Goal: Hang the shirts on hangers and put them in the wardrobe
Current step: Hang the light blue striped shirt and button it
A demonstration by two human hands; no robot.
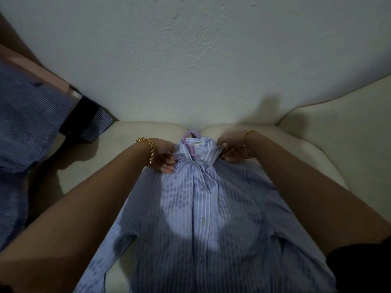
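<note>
A light blue striped shirt (203, 218) lies front up on a cream sofa seat (88, 182), collar toward the wall. A lilac plastic hanger (189, 142) sits inside the neck, its hook poking out past the collar label. My left hand (164, 158) grips the shirt's left shoulder beside the collar, fingers curled into the cloth. My right hand (231, 152) pinches the right collar tip and shoulder. Both wrists wear gold chain bracelets. The hanger's arms are hidden under the fabric.
More shirts (31, 115) in blue stripes, pink and a dark check are draped over the sofa's left arm. The sofa's right arm (338, 132) curves up on the right. A white textured wall (190, 60) stands directly behind the seat.
</note>
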